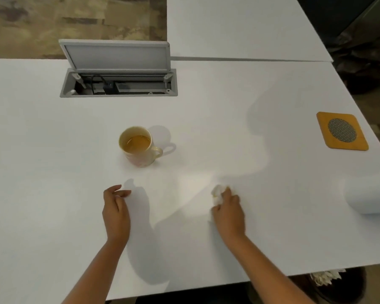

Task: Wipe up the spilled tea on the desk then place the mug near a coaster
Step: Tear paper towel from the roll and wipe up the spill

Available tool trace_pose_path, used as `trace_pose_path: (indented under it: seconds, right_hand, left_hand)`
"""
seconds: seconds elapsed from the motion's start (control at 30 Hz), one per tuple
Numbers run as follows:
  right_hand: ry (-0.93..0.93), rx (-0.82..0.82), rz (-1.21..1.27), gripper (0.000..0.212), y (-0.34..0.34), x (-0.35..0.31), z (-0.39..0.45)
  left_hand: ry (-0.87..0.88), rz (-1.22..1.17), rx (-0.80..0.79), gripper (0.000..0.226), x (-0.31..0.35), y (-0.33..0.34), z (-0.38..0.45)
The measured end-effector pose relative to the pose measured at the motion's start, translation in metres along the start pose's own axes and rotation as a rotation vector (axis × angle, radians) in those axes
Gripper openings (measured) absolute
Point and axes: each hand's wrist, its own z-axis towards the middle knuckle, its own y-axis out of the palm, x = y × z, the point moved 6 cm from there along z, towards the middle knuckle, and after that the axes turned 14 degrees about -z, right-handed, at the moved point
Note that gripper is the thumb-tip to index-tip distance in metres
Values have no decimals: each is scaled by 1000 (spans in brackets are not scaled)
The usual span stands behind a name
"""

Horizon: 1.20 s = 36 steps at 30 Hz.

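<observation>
The right hand (228, 212) grips a crumpled white tissue (217, 195) against the tabletop (53, 172). The left hand (116, 212) rests empty, fingers loosely curled. The mug (138, 147) of tea stands beyond the left hand, well apart from the coaster (342, 131) at far right.

no readable text, no labels, no numbers anywhere

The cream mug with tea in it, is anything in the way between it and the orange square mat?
Nothing visible: bare white desk lies between the cream mug and the orange square coaster.
</observation>
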Motion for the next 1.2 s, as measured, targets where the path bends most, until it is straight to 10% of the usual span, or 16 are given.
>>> trace_pose_path:
  seconds: [0.3, 0.67, 1.03, 1.2]
  right_hand:
    - [-632, -109, 92, 50, 19, -109, -32]
    - [110, 182, 359, 34, -54, 39, 117]
    - [-757, -99, 146, 32, 1, -118, 12]
    - [-534, 17, 171, 35, -38, -21, 79]
  left_hand:
    - [41, 182, -276, 26, 21, 58, -20]
    - [-62, 127, -212, 44, 16, 53, -28]
    - [-163, -55, -152, 36, 11, 48, -47]
    - [-157, 26, -285, 36, 15, 76, -52]
